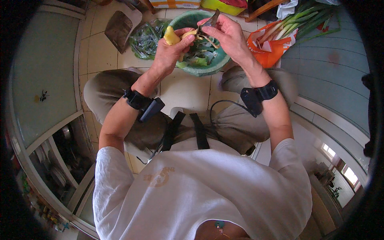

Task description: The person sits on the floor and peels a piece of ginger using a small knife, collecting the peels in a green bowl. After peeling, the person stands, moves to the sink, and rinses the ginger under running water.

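Note:
My left hand (171, 49) grips a yellow, partly peeled root (172, 36) that looks like ginger. One end of it sticks out past the thumb. My right hand (229, 34) is closed on a dark-bladed knife (213, 19), held against the root's other end; its handle is mostly hidden by the fingers. A thin strip of peel (211, 42) hangs between the hands. Beneath both hands stands a green plastic basin (221, 63) on the floor between my feet. Leafy green scraps and pale peelings (202, 58) lie inside it.
Left of the basin are a clear plastic bag of greens (145, 39) and a dustpan (120, 30). To the right, an orange bag (270, 57) holds long scallions (295, 25). A box (175, 3) stands behind. A cable (223, 101) runs from the right wrist strap.

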{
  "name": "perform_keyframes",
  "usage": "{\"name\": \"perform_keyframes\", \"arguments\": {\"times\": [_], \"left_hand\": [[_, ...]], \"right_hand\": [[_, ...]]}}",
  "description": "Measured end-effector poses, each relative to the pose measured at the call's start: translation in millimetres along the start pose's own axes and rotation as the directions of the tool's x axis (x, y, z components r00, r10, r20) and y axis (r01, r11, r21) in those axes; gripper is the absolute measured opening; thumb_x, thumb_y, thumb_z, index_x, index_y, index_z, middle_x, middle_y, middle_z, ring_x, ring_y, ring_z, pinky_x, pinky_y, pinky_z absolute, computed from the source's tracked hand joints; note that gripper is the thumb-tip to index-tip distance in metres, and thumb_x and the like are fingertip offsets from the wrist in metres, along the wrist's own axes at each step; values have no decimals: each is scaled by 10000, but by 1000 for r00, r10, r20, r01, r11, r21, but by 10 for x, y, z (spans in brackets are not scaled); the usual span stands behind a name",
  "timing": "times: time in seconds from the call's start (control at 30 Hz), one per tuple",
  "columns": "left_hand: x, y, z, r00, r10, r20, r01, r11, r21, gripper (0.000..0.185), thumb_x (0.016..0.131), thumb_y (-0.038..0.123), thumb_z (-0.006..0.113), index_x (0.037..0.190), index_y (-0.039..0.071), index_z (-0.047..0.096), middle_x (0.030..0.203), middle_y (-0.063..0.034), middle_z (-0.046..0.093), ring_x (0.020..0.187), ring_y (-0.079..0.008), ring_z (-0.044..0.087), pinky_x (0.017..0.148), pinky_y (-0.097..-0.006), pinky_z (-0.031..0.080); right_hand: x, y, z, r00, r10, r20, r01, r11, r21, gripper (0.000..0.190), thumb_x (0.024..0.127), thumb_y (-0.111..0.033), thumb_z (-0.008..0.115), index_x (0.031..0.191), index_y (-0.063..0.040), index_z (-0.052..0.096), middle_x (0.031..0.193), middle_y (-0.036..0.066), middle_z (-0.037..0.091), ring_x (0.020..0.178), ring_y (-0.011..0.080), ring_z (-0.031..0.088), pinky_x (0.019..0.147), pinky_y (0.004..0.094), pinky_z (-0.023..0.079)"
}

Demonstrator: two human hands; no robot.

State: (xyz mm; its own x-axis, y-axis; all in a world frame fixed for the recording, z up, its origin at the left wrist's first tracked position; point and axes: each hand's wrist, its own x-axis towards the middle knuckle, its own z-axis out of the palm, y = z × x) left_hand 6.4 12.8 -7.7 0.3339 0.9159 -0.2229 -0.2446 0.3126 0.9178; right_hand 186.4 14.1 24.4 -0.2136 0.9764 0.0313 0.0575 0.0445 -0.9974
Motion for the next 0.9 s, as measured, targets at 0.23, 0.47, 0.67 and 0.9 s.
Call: {"name": "perform_keyframes", "arguments": {"times": [0.23, 0.47, 0.67, 0.9], "left_hand": [[-33, 18, 35, 999, -27, 46, 26, 999, 31, 345, 789, 218, 665, 1054, 16, 576, 798, 22, 587, 641, -39, 467, 571, -176, 387], [-27, 19, 3, 1000, -2, -24, 5, 995, 101, 348, 781, 210, 675, 1056, 19, 579, 780, 28, 573, 624, -34, 451, 554, -172, 374], [-18, 9, 15, 989, 112, -99, -97, 985, 141, 337, 755, 142, 697, 1040, 1, 584, 850, -9, 614, 707, -54, 527, 634, -186, 440], [-64, 39, 51, 990, 133, -55, -119, 970, 214, 296, 743, 117, 703, 992, -11, 608, 874, -29, 630, 765, -58, 546, 687, -195, 457]], "right_hand": [[55, 105, -51, 983, 50, -177, -9, 974, 226, 208, 878, -74, 491, 1057, 17, 437, 943, 109, 609, 811, 158, 626, 687, 270, 528], [85, 129, -85, 944, -93, -315, 111, 993, 41, 169, 844, -14, 480, 1008, 20, 455, 895, 90, 596, 776, 154, 609, 637, 263, 517], [19, 219, 91, 988, -121, -100, 122, 993, 5, 159, 811, -45, 552, 966, -13, 543, 867, 30, 592, 780, 88, 543, 696, 240, 455], [71, 341, 86, 975, -112, -190, 98, 992, -80, 111, 808, -67, 565, 874, 6, 515, 813, 60, 592, 671, 94, 539, 592, 238, 446]]}}
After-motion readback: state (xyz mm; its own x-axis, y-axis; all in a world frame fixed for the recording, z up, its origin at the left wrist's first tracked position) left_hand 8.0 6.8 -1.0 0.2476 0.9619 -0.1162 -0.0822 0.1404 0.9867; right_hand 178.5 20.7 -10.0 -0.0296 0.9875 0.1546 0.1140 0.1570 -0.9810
